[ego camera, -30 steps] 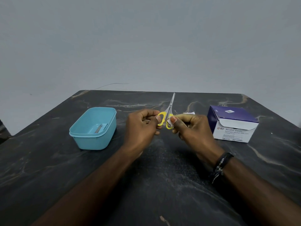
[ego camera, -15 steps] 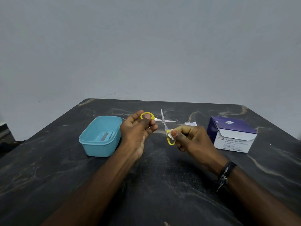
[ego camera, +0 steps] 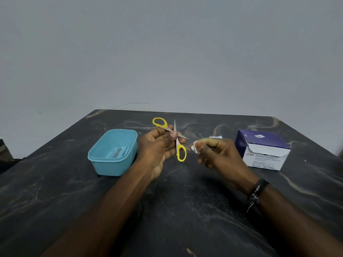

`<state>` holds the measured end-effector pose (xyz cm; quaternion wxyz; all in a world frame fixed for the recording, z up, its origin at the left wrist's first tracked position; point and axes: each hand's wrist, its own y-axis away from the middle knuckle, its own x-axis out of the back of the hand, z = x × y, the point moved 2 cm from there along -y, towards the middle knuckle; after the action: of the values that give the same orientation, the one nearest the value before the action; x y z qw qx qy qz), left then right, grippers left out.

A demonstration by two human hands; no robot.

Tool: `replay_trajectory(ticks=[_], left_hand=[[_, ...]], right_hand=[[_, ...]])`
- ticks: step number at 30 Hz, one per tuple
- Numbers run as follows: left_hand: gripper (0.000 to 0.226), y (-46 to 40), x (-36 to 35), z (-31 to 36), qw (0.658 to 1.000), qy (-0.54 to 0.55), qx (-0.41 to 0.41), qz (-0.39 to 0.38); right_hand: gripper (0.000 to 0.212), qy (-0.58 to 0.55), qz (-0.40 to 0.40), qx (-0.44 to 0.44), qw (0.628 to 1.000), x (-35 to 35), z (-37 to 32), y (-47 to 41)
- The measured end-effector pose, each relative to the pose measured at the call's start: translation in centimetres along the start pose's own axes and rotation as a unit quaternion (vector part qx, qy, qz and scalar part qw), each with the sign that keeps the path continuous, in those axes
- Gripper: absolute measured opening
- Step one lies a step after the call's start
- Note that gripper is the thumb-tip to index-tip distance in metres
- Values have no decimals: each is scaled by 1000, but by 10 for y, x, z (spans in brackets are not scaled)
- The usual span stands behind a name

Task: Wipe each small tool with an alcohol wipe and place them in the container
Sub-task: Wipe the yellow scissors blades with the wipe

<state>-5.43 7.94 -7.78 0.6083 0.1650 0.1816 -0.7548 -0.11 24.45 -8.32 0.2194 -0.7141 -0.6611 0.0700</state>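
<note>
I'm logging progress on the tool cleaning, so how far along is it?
Done, it seems: slim metal tools already lie in the blue container. In hand: the left hand holds the yellow-handled scissors spread open near the pivot, while the right hand pinches a white wipe just beside them, not touching. Left: finishing the scissors and placing them in the container. No other loose tools show.

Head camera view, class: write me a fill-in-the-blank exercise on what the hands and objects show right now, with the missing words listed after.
1. The scissors held by the left hand have handles coloured ____.
2. The right hand pinches a small white ____ between thumb and fingers.
3. The blue container stands on the person's ____ side of the table.
4. The scissor blades are spread ____, crossing like an X.

Missing words: yellow; wipe; left; open
</note>
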Motion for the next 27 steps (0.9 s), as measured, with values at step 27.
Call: replay_trajectory(ticks=[27], left_hand=[[28,14,-15,-18,988,-123,-30,-87]], right_hand=[[16,-81,83,-73,991,4,15,-5]])
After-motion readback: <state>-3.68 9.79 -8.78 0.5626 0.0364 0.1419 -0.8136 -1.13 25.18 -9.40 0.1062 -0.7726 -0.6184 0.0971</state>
